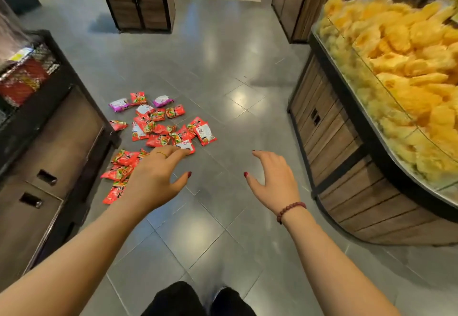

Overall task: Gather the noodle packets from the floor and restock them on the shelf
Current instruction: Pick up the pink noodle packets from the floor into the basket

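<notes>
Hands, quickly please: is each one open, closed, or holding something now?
Left hand: open, fingers spread, holding nothing, near the noodle packets.
Right hand: open, fingers relaxed, holding nothing.

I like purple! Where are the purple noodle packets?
On the floor, left in the head view: two purple packets flank a red packet at the far edge of the pile.

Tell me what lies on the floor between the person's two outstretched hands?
Nothing: the head view shows only bare glossy grey floor tiles between the left hand and the right hand.
</notes>
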